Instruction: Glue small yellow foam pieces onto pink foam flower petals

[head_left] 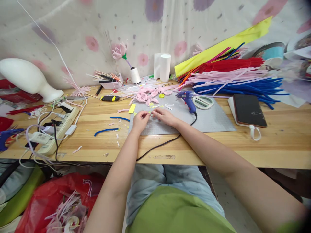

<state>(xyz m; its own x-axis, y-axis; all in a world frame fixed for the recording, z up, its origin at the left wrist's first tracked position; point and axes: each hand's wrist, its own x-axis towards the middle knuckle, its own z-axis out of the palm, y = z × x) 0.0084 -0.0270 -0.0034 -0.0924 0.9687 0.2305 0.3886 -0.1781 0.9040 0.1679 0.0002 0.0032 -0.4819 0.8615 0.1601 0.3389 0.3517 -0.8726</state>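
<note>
Over the left part of a grey cutting mat [209, 119], my left hand [141, 120] and my right hand [164, 116] meet fingertip to fingertip. Both are closed in a pinch around something small and pale, too small to name. Just beyond them lie small white strips [169, 106] and a pile of pink fuzzy petals [145, 94]. A yellow piece of paper [132, 108] is beside my left hand. To the right of my right hand, a blue glue gun [188, 99] rests on the mat, next to white-handled scissors [203, 102].
Blue pipe cleaners [238, 87] and red ones [230, 65] are heaped at the back right. A phone on a stand [250, 110] is at the right. The glue gun's black cable [157, 147] crosses the front. A power strip [59, 129] with tangled cords lies left, above a red bag [36, 200].
</note>
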